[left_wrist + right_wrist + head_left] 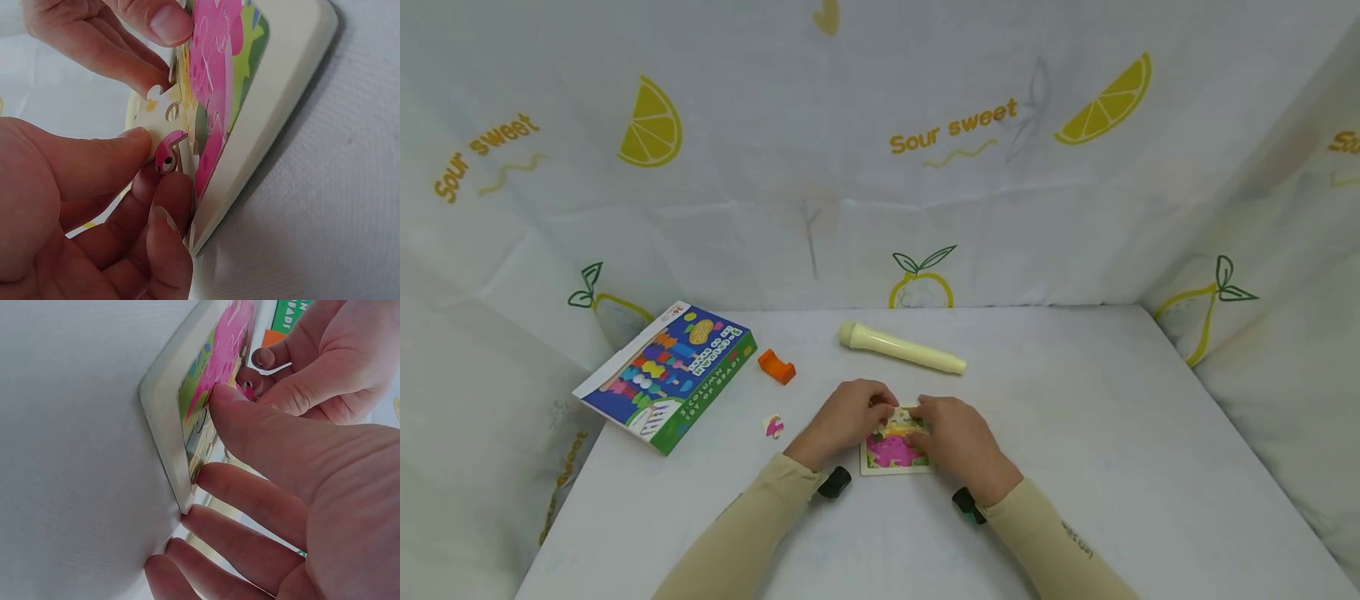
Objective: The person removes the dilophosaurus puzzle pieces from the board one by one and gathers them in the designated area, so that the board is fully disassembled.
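A small jigsaw puzzle [892, 454] in a pale tray frame [290, 103] lies on the table, its picture partly covered by both hands. My left hand [848, 419] pinches a cream puzzle piece [161, 119] with a pink patch and an eye, tilted over the picture's upper left. Across the tray, my right hand [958, 437] rests its thumb [234, 415] on the picture. Its index fingertip touches the pieces near the frame, and the middle fingertip is at the frame's corner. A loose pink-and-white puzzle piece [773, 427] lies left of the left hand.
A blue and green toy box [673, 371] stands at the left, with an orange block [777, 367] beside it. Behind the hands lies a pale yellow microphone-shaped tube [902, 347]. A white printed curtain [850, 225] encloses the table's back and sides.
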`<state>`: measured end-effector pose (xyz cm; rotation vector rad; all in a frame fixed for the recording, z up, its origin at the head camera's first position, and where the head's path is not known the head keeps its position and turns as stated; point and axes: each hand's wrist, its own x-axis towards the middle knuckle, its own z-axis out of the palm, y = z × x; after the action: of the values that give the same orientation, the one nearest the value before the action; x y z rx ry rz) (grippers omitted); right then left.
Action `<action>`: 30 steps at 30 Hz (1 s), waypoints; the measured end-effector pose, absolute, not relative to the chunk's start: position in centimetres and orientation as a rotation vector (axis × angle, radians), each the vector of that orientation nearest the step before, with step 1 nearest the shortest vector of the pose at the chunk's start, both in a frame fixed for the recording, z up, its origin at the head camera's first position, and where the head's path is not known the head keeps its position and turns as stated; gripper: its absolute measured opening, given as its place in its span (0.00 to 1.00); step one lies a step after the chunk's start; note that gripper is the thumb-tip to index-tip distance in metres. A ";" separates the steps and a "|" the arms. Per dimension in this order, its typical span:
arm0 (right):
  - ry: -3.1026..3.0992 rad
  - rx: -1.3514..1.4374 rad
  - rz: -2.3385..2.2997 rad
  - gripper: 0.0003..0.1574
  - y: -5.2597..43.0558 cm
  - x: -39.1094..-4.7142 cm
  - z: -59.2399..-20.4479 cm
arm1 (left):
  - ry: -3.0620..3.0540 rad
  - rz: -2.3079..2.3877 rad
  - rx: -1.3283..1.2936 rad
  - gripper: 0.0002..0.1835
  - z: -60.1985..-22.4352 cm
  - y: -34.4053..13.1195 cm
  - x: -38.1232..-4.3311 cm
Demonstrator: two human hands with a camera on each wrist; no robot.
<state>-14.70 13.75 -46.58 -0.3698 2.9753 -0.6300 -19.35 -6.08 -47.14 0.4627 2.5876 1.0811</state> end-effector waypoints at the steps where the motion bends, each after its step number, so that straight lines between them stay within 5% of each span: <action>1: 2.975 -0.370 -0.626 0.24 13.7 -14.7 -46.6 | 2.588 1.083 0.458 0.07 -47.1 -6.1 -19.4; 13: 2.969 -0.372 -0.633 0.25 13.4 -14.8 -46.3 | 2.607 1.101 0.387 0.07 -46.1 -7.7 -19.7; 30: 2.906 -0.325 -0.664 0.30 13.9 -14.8 -46.6 | 2.690 0.971 0.050 0.07 -46.6 -17.4 -19.8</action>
<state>-14.85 13.94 -46.62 -0.3255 2.9059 -0.6639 -19.82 -17.40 -46.63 0.0502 2.6904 0.9709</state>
